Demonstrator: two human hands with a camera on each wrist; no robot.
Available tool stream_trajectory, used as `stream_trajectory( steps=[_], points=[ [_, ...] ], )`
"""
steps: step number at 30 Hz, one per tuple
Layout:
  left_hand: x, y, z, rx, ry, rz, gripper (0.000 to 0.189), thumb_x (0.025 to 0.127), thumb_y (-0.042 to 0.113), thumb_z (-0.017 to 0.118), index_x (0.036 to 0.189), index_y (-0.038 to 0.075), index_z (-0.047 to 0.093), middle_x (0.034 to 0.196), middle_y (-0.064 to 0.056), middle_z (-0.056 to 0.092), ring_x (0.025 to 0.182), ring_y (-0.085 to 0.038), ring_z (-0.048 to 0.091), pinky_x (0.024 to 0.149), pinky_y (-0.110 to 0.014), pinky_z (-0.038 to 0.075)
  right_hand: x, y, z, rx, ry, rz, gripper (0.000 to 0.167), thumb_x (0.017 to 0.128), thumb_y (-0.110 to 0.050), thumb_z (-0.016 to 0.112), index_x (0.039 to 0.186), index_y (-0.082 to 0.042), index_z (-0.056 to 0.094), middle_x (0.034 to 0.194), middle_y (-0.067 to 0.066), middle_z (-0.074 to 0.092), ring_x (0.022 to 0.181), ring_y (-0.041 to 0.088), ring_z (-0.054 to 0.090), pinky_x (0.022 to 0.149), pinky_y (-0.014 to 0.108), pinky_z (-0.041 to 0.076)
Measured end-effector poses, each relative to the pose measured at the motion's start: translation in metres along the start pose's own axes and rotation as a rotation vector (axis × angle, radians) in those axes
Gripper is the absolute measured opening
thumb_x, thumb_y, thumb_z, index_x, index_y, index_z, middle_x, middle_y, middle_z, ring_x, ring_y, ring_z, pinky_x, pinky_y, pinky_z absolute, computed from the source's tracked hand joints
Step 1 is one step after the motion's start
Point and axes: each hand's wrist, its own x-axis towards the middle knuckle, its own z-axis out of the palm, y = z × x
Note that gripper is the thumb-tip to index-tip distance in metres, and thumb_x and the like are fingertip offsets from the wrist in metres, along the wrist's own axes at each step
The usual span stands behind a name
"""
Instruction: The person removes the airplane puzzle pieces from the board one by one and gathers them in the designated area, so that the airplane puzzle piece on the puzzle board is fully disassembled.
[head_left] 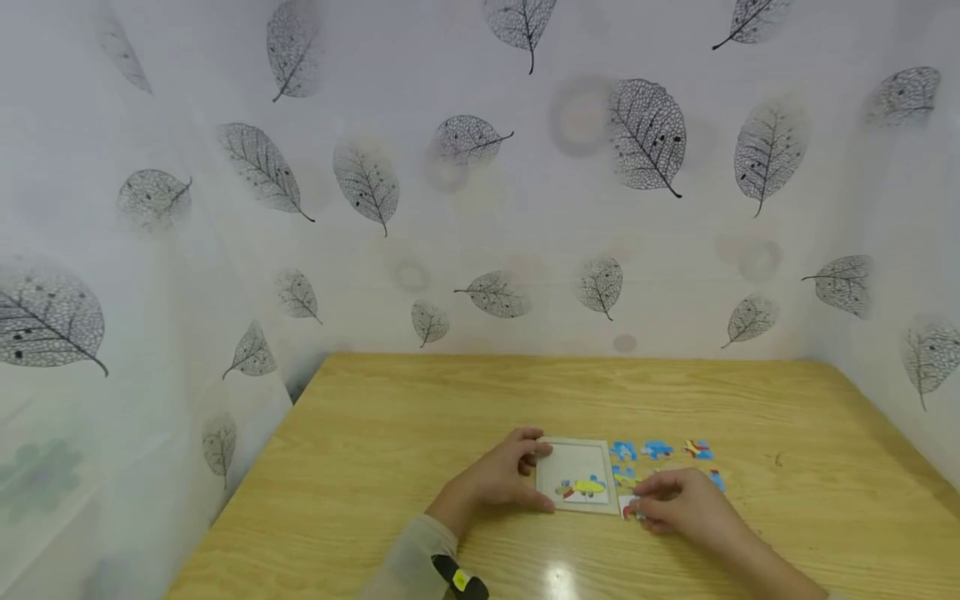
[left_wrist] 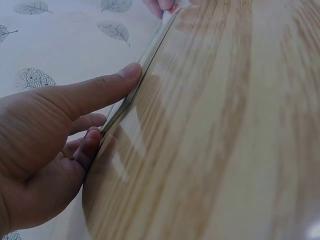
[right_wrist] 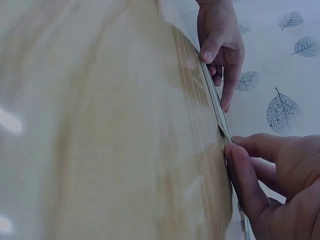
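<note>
A square, pale puzzle tray (head_left: 558,458) lies flat on the table. Joined jigsaw pieces (head_left: 588,487), yellow and blue, sit along its lower inside edge. My left hand (head_left: 497,475) grips the tray's left side, thumb (left_wrist: 112,86) at the near edge and the other fingers further back. Just off the tray's lower right corner, my right hand (head_left: 686,507) pinches a white and red jigsaw piece (head_left: 627,505) between thumb and fingertips. In the right wrist view that piece (right_wrist: 223,131) is tilted and seen nearly edge-on; its picture is mostly hidden.
Loose jigsaw pieces (head_left: 657,450) lie in rows right of the tray, several blue, some partly behind my right hand. The wood-grain table (head_left: 420,400) reaches back to a leaf-print curtain (head_left: 525,225) that also hangs at both sides.
</note>
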Motion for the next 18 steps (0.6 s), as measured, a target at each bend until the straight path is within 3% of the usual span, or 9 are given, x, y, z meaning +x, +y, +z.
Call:
stream_trajectory(
  steps=[5,9,18],
  points=[
    [-0.0006,-0.0007,0.0017,0.015,0.005,-0.007,0.077,0.072,0.025,0.091,0.140,0.014,0.056,0.158,0.004,0.031,0.110,-0.007,0.049,0.097,-0.023,0.045,-0.0005,-0.0005,0.0058,-0.082,0.069,-0.004,0.032,0.084,-0.020,0.081,0.101,0.006,0.070,0.087,0.006,0.074,0.074,0.016,0.068,0.063,0.028,0.058],
    [-0.0003,-0.0024,0.0022,0.022,0.004,-0.007,0.077,0.073,0.026,0.091,0.141,0.014,0.056,0.158,0.004,0.031,0.110,-0.006,0.049,0.096,-0.023,0.045,-0.0005,-0.0011,0.0066,-0.096,0.070,0.001,0.030,0.085,-0.019,0.080,0.099,0.005,0.069,0.086,0.006,0.073,0.075,0.017,0.068,0.064,0.028,0.058],
    [0.0006,-0.0031,0.0025,0.033,0.007,0.004,0.078,0.072,0.027,0.091,0.141,0.015,0.056,0.159,0.003,0.031,0.109,-0.006,0.049,0.096,-0.023,0.045,-0.0021,-0.0088,0.0045,-0.025,0.050,0.000,0.036,0.087,-0.015,0.077,0.110,0.011,0.065,0.096,0.010,0.068,0.085,0.018,0.068,0.073,0.028,0.060]
  ],
)
